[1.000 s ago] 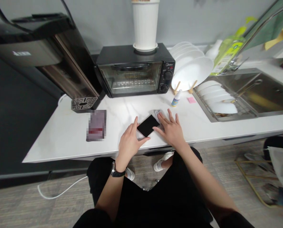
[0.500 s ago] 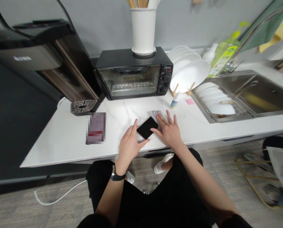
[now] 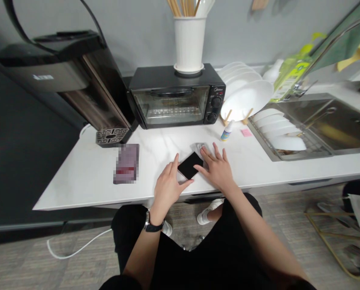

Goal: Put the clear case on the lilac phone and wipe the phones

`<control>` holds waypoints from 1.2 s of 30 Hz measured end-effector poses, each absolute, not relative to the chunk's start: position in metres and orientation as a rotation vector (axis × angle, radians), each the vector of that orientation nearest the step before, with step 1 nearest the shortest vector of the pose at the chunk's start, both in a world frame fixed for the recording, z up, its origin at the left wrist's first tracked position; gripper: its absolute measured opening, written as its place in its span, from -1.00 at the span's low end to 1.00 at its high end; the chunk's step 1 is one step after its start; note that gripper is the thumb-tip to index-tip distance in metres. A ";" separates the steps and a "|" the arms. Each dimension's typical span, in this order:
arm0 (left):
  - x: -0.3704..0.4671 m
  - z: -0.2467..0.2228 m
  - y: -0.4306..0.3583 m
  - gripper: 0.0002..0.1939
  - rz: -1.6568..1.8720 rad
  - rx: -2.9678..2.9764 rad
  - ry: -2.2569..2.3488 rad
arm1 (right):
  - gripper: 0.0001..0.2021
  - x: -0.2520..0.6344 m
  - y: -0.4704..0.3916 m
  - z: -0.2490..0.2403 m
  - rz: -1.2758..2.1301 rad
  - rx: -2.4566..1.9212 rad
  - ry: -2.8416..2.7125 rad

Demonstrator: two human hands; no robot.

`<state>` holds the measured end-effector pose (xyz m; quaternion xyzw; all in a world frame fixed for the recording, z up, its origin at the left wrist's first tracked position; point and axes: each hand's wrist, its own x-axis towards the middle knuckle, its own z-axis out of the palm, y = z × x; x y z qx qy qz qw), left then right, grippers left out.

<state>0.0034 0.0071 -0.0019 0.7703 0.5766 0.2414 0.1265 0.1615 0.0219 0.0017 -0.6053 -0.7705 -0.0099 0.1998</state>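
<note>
A flat black rectangular object [image 3: 190, 165], like a phone, lies at an angle on the white counter near its front edge. My left hand [image 3: 167, 183] holds it at its left side, with the thumb by the bottom corner and the index finger along the upper left edge. On the right, my right hand [image 3: 217, 167] has its fingers spread, the thumb tip over the black surface and the fingertips on a crumpled clear plastic piece [image 3: 199, 147]. A small white bottle with a blue and yellow label [image 3: 226, 131] stands behind that hand, beside a pink slip [image 3: 246, 132].
A blurred purple packet [image 3: 127, 163] lies on the left, below a dark drinks machine [image 3: 107, 92]. Behind stands a black toaster oven [image 3: 170, 106] bearing a white utensil holder [image 3: 190, 44]. White plates [image 3: 246, 98] and a sink [image 3: 325, 121] with bowls are on the right.
The whole view has shifted, so the counter and objects appear slightly further right. Both hands keep nearly the same pose around the black object.
</note>
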 end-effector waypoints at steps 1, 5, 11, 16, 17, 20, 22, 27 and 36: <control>0.004 -0.002 0.007 -0.28 0.699 2.247 1.678 | -0.46 0.154 0.024 0.001 -0.009 -1.647 -2.180; 0.004 -0.004 0.007 -0.32 0.657 2.266 1.692 | -0.40 0.132 0.006 -0.002 0.114 -1.402 -2.356; 0.008 -0.005 0.009 -0.27 0.695 2.246 1.692 | -0.48 0.174 -0.012 -0.003 0.073 -1.588 -2.294; 0.011 -0.002 0.008 -0.28 0.721 2.257 1.671 | -0.44 0.171 0.018 -0.003 -0.036 -1.728 -2.102; 0.011 -0.003 0.008 -0.29 0.717 2.265 1.667 | -0.41 0.163 0.019 -0.003 -0.024 -1.685 -2.121; 0.009 -0.005 0.008 -0.29 0.687 2.285 1.670 | -0.37 0.139 0.005 -0.002 0.056 -1.474 -2.270; 0.008 -0.007 0.009 -0.27 0.670 2.286 1.690 | -0.36 0.138 -0.009 -0.002 0.094 -1.397 -2.335; 0.010 -0.007 0.009 -0.26 0.731 2.285 1.667 | -0.46 0.176 -0.005 0.000 -0.001 -1.621 -2.239; 0.008 -0.005 0.007 -0.30 0.687 2.293 1.717 | -0.36 0.142 0.002 -0.001 0.074 -1.359 -2.380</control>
